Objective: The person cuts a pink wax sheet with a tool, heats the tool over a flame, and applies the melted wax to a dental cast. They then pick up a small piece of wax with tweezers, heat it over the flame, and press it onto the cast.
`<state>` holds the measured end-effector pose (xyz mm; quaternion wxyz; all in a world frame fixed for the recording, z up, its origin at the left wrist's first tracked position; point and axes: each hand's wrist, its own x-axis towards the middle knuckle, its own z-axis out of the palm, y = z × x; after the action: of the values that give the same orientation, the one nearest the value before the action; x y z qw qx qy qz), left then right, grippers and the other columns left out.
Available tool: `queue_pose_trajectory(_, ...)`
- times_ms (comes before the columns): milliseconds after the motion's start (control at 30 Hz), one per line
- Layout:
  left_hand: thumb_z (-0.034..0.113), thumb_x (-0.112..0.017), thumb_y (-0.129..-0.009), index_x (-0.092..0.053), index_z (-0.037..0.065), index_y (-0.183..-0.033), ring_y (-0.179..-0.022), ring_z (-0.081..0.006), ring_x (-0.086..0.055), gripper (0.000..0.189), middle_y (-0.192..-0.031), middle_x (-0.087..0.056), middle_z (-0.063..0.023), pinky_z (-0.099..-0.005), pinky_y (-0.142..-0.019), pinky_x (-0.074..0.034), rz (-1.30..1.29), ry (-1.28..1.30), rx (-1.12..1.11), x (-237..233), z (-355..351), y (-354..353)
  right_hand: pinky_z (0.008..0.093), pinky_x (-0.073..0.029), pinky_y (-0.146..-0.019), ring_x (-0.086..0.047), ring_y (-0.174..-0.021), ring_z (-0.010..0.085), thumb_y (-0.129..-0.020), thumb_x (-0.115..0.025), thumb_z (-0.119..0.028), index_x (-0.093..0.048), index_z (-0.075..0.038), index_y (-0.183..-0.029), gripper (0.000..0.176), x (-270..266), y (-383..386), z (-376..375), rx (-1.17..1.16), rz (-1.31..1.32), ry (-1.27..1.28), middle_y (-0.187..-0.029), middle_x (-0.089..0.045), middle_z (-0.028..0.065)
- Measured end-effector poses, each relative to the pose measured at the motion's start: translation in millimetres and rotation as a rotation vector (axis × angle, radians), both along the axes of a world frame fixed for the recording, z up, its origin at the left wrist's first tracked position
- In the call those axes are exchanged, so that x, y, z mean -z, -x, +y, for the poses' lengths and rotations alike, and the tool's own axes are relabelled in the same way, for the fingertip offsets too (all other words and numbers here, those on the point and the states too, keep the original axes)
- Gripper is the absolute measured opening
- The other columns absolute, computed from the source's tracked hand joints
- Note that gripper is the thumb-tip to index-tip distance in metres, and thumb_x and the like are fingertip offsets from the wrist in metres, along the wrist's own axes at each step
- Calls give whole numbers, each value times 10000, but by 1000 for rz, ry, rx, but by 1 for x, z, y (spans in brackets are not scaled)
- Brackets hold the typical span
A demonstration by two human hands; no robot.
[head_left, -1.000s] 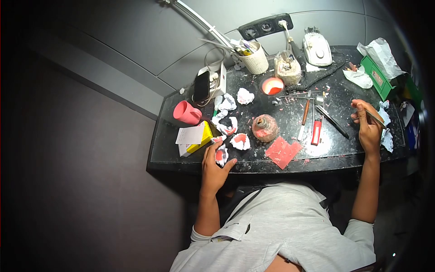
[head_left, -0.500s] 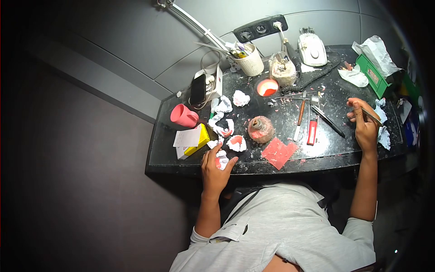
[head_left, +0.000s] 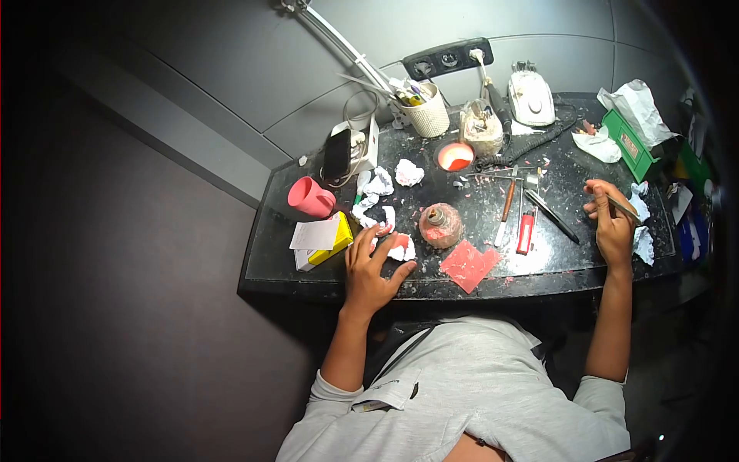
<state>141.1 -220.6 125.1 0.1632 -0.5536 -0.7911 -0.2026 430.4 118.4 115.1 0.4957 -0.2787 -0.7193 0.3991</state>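
Left hand [head_left: 371, 279] spread open at pink-and-white piece [head_left: 409, 250], contact unclear; best touch rim only, lightly. Right hand [head_left: 613, 231] grips thin tool [head_left: 625, 210]; keep it well clear.

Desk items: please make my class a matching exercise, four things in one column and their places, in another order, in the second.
Things
1. Phone
2. Paper slip
3. Lighter
4. Plug

Places
A. On top of the yellow box
B. In the socket strip
C. Beside the white box
D. Just left of the black pen

Right pairs: 1-C, 2-A, 3-D, 4-B
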Motion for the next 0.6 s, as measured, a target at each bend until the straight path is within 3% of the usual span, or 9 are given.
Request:
queue_pose_trajectory(267, 388, -750, -867, -659, 124, -1339, -1250, -419, -532, 548, -1381, -569, -212, -515, -1081, -383, 4, -3, -166, 6, 4, 26, 226, -510, -606, -671, -715, 96, -1046, -621, -270, -740, -25, -1088, 276, -2, 1, -1, 2, -17, 3, -951, -755, 66)
queue_pose_trajectory(367, 314, -725, -851, -652, 106, -1325, -1272, -414, -517, 523, -1362, -574, -213, -519, -1093, -357, 37, -36, -223, 7, 8, 35, 228, -512, -603, -672, -709, 100, -1042, -627, -264, -740, -18, -1078, 273, -3, 1, -2, 6, -20, 3, -946, -754, 68)
queue_pose_trajectory(600, 314, -742, -792, -672, 80, -1245, -1252, -392, -519, 515, -1323, -585, -203, -515, -1088, -345, 93, 12, -290, -8, 17, 39, 236, -514, -585, -670, -684, 109, -1035, -634, -223, -736, -2, -1048, 244, -2, 2, -1, 9, 2, -35, -921, -743, 77)
